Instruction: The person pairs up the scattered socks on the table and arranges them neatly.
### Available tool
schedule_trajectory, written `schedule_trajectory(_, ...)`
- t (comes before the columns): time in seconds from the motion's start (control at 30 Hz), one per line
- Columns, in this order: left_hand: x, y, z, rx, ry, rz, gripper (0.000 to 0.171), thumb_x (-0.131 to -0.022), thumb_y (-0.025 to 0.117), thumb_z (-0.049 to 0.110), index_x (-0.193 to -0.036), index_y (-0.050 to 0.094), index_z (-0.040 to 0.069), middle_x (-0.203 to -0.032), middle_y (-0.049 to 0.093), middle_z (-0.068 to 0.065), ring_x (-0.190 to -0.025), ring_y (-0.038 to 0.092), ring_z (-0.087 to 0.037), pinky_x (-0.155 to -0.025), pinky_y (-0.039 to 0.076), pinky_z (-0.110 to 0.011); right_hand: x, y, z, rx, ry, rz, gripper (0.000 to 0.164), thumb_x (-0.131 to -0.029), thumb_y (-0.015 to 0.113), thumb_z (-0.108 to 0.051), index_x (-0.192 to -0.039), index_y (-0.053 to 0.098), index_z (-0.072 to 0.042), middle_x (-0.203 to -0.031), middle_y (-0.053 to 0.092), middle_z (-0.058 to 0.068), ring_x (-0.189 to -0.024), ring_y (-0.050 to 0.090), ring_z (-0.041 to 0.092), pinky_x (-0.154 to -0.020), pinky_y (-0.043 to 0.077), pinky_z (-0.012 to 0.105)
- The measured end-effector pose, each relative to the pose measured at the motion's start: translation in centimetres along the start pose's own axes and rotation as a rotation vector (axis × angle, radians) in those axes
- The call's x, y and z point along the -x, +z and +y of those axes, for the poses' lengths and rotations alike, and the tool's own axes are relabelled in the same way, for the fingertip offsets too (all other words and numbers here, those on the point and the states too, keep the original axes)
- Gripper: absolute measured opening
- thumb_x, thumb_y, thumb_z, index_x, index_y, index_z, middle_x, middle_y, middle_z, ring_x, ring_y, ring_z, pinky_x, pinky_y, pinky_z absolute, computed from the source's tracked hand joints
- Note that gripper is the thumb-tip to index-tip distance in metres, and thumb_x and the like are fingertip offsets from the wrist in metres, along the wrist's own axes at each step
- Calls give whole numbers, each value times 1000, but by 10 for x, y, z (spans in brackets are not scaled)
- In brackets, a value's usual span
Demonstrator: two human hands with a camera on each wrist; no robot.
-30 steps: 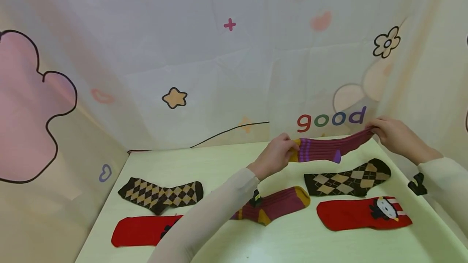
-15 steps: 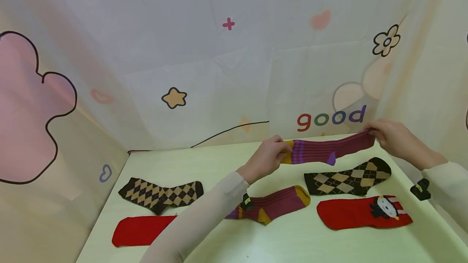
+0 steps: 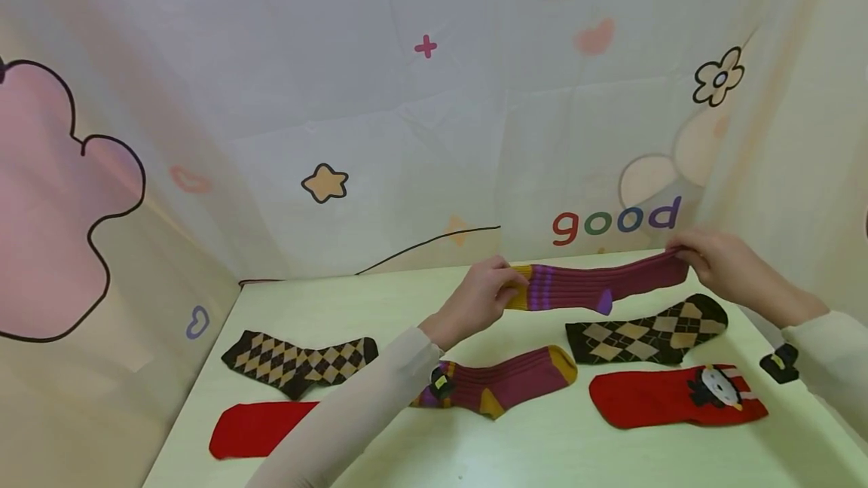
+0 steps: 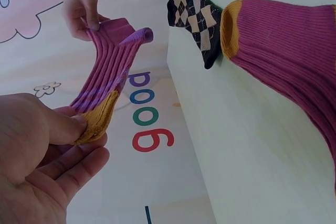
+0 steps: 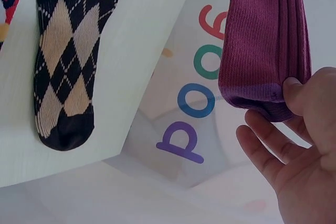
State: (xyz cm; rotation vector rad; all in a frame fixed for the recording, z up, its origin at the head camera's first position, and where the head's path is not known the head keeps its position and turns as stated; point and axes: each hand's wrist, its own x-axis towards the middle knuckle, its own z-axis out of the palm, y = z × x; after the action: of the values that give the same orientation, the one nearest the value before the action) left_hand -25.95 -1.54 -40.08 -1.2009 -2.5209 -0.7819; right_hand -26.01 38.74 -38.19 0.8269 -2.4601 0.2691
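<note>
A ribbed maroon sock with purple stripes, a purple heel and a mustard cuff hangs stretched between both hands, above the back of the table. My left hand pinches its mustard cuff between thumb and fingers. At the other end, my right hand pinches the toe, whose tip looks purple in the right wrist view. Below it on the table lies another maroon sock with mustard heel and toe, partly hidden by the left wrist. A dark argyle sock lies under the right hand.
A red sock with an animal face lies at the front right. On the left are an argyle sock and a red sock, the latter partly behind the left sleeve. A printed curtain closes off the table's back.
Both hands have shifted to the left and slightly down, carrying the stretched maroon sock with them. The socks on the table have stayed where they were.
</note>
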Motion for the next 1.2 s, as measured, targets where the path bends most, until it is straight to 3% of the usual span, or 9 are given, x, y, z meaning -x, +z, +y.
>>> schedule_trajectory(0.17, 8, -4, -3, 28, -6, 10, 17, -99, 68, 4, -111, 78, 7, -102, 66, -3, -88, 61, -11, -77, 49, -11, 0, 1, -6, -22, 5, -6, 31, -79, 76, 17, -96, 69, -7, -82, 69, 2, -69, 60, 13, -59, 53, 36)
schedule_trajectory(0.47, 28, -12, -10, 53, -33, 24, 17, -97, 69, 1, -110, 78, 8, -100, 65, -3, -86, 60, -11, -75, 50, -14, -5, 6, -21, -40, -73, 43, 34, -76, 78, 17, -95, 69, -10, -83, 68, -2, -72, 58, 12, -60, 52, 35)
schedule_trajectory(0.7, 41, -21, -16, 81, -20, 56, 17, -96, 69, 0, -109, 78, 7, -101, 67, -4, -85, 61, -12, -75, 52, -17, -7, 7, -33, -61, -83, 59, 36, -76, 79, 15, -100, 68, -9, -87, 70, 0, -73, 61, 12, -64, 51, 23)
schedule_trajectory(0.93, 54, -30, -22, 76, -23, 86, 17, -94, 72, 0, -108, 78, 8, -98, 68, -2, -83, 63, -12, -75, 54, -19, -14, 10, -47, -84, -68, 65, 40, -76, 80, 17, -100, 59, -7, -83, 66, -1, -71, 61, 12, -59, 56, 31)
schedule_trajectory(1.2, 71, -37, -26, 90, -70, 94, 19, -95, 71, 0, -109, 78, 9, -98, 68, 0, -83, 64, -10, -74, 55, -20, -15, 18, -57, -144, -121, 90, 41, -76, 74, 22, -93, 53, -10, -78, 50, -6, -67, 45, 7, -56, 38, 18)
